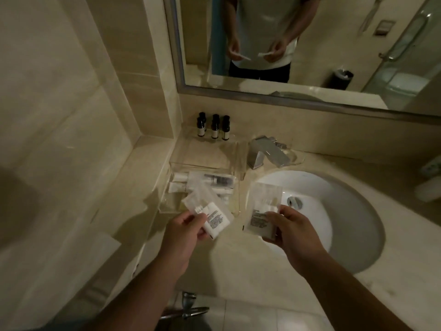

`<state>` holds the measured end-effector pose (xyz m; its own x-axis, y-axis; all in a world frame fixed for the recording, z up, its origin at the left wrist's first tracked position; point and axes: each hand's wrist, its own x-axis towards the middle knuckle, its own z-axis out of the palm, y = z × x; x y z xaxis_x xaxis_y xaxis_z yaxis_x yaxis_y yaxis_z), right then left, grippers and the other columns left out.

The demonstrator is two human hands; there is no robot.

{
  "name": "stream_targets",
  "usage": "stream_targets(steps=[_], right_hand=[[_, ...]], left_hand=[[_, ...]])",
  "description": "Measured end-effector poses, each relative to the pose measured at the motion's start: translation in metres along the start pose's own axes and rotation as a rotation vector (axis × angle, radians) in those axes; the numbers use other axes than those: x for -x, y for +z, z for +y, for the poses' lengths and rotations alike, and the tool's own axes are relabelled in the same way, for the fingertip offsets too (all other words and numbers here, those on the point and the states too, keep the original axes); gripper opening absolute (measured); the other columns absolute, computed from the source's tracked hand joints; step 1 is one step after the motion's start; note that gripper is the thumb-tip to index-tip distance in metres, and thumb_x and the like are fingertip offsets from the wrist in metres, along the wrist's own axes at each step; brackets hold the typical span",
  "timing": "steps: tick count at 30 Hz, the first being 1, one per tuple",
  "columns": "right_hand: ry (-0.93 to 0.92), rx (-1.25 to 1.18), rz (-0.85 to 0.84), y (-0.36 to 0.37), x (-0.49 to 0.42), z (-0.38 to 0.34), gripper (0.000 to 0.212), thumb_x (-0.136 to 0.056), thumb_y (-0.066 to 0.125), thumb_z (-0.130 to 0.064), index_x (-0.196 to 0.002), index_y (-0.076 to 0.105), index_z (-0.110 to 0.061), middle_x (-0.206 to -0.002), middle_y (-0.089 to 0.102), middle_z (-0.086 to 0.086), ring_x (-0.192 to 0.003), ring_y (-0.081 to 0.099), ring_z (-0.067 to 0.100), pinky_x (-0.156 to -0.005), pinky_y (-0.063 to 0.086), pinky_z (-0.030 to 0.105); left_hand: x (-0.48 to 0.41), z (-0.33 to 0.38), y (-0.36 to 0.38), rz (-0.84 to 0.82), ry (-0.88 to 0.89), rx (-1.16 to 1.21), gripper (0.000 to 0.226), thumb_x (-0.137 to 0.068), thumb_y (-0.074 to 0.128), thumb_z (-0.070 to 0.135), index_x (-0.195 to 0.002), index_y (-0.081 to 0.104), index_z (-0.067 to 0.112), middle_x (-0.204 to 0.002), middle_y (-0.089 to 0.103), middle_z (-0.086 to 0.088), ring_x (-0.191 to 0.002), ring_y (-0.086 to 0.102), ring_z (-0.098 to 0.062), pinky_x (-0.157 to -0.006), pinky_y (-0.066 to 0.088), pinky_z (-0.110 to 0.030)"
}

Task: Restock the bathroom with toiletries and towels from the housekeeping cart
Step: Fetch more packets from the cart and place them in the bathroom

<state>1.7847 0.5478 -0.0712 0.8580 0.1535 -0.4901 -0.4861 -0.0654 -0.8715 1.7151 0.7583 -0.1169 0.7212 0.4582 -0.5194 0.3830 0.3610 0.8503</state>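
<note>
The person is standing at a marble vanity counter point(238, 271) and holding 2 toiletry packets, 1 in each hand, over its front part. The left hand point(183, 232) is pinching the left packet point(211, 215) by its lower corner between thumb and curled fingers; this translucent sachet with a white printed insert is tilting up and to the left, hovering over the near end of a clear acrylic tray point(210, 154). The right hand point(294, 232) is gripping the right packet point(261, 209) by its lower right edge, thumb on top and fingers curled beneath, and is keeping it roughly upright above the left rim of the white sink point(346, 211). The 2 packets are well apart and not touching. Inside the tray's front section, wrapped toiletries point(202, 182) are lying in a loose pile, and small dark bottles point(216, 127) are standing upright along the back by the wall. A chrome faucet point(267, 151) is sitting just right of the tray, behind the basin. The mirror point(322, 32) above is reflecting the person's torso and both hands with their packets, plus a dark bin point(341, 80) on the floor behind.
</note>
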Motion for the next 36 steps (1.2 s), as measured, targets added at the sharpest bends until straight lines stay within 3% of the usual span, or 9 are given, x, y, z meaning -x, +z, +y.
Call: stream_targets(steps=[5,9,19,25,29,31,34,36], right_hand=[[0.050,-0.010,0.043,-0.004,-0.029,0.005,0.013,-0.097,0.059,-0.010,-0.103,0.069,-0.015,-0.103,0.074,0.007,-0.101,0.069,0.028,-0.075,0.060,0.037],[0.078,0.013,0.031,-0.007,-0.057,0.010,0.015,-0.097,0.060,-0.009,-0.107,0.070,-0.014,-0.101,0.076,0.008,-0.097,0.072,0.027,-0.070,0.059,0.033],[0.162,0.022,-0.071,-0.021,-0.130,0.009,0.018,-0.093,0.066,-0.011,-0.111,0.069,-0.010,-0.101,0.077,0.010,-0.095,0.074,0.028,-0.085,0.060,0.045],[0.183,0.046,-0.118,-0.032,-0.161,0.005,0.015,-0.097,0.061,-0.012,-0.109,0.068,-0.011,-0.097,0.077,0.007,-0.088,0.075,0.023,-0.070,0.059,0.031],[0.203,0.063,-0.131,-0.035,-0.172,0.009,0.016,-0.098,0.059,-0.013,-0.110,0.068,-0.010,-0.098,0.077,0.009,-0.089,0.075,0.026,-0.071,0.059,0.033],[0.201,0.076,-0.161,-0.035,-0.175,0.010,0.016,-0.098,0.057,-0.011,-0.110,0.068,-0.009,-0.100,0.076,0.010,-0.090,0.075,0.026,-0.072,0.059,0.034],[0.181,0.087,-0.205,-0.034,-0.177,0.011,0.020,-0.100,0.054,-0.013,-0.113,0.069,-0.009,-0.103,0.076,0.011,-0.097,0.073,0.030,-0.081,0.061,0.042],[0.130,0.155,-0.257,-0.032,-0.178,0.012,0.022,-0.102,0.053,-0.019,-0.116,0.070,-0.013,-0.104,0.074,0.011,-0.099,0.072,0.031,-0.085,0.060,0.047]], left_hand=[[-0.034,-0.003,0.007,0.006,-0.086,0.109,0.013,-0.094,0.065,0.008,-0.106,0.068,0.011,-0.106,0.074,-0.012,-0.100,0.072,-0.025,-0.073,0.060,-0.030],[-0.060,-0.008,0.015,0.061,-0.154,0.118,0.016,-0.091,0.070,0.010,-0.107,0.068,0.008,-0.107,0.074,-0.014,-0.098,0.073,-0.023,-0.074,0.059,-0.029],[-0.119,0.000,0.058,0.119,-0.326,0.238,0.009,-0.097,0.060,0.008,-0.105,0.064,0.006,-0.099,0.074,-0.011,-0.092,0.072,-0.019,-0.075,0.061,-0.027],[-0.146,0.001,0.075,0.176,-0.345,0.266,0.012,-0.096,0.064,0.011,-0.105,0.065,0.004,-0.099,0.074,-0.011,-0.091,0.073,-0.018,-0.072,0.059,-0.027],[-0.159,-0.002,0.081,0.262,-0.367,0.213,0.016,-0.091,0.070,0.014,-0.103,0.067,0.003,-0.096,0.074,-0.013,-0.089,0.073,-0.020,-0.069,0.062,-0.027],[-0.162,-0.003,0.082,0.293,-0.378,0.125,0.020,-0.089,0.074,0.022,-0.095,0.069,0.004,-0.084,0.075,-0.010,-0.078,0.072,-0.017,-0.065,0.061,-0.026],[-0.156,-0.001,0.082,0.221,-0.373,-0.165,0.036,-0.092,0.066,0.043,-0.085,0.071,0.008,-0.061,0.064,0.001,-0.053,0.052,-0.011,-0.050,0.041,-0.023],[-0.144,0.004,0.084,0.111,-0.303,-0.257,0.042,-0.096,0.056,0.050,-0.092,0.072,0.012,-0.070,0.065,0.001,-0.055,0.051,-0.010,-0.050,0.039,-0.023]])
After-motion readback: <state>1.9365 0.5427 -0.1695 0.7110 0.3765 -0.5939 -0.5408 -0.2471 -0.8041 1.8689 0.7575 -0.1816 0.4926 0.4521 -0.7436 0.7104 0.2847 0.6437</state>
